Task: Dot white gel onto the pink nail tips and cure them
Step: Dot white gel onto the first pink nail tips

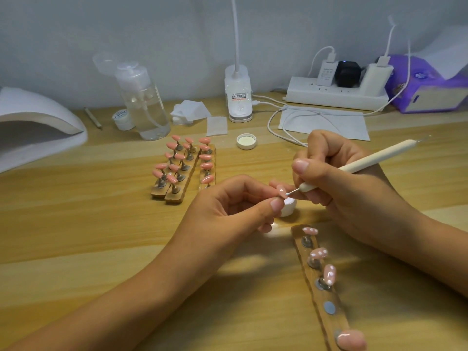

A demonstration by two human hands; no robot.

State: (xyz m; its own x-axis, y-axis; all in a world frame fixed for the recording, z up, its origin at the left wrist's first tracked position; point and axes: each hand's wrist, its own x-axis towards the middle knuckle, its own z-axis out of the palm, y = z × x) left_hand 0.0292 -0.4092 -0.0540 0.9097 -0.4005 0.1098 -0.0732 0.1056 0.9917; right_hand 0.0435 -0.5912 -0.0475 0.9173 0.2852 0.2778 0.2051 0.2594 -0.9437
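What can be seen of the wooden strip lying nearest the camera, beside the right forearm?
The wooden strip is long, narrow and brown with wavy edges. It lies flat on the table, running from near the white pot toward the camera. Five round metal spots sit along it. The three farthest carry small stands with pink tips bearing white dots. The fourth disc is bare, and the nearest holds a plain pink tip with no dots.
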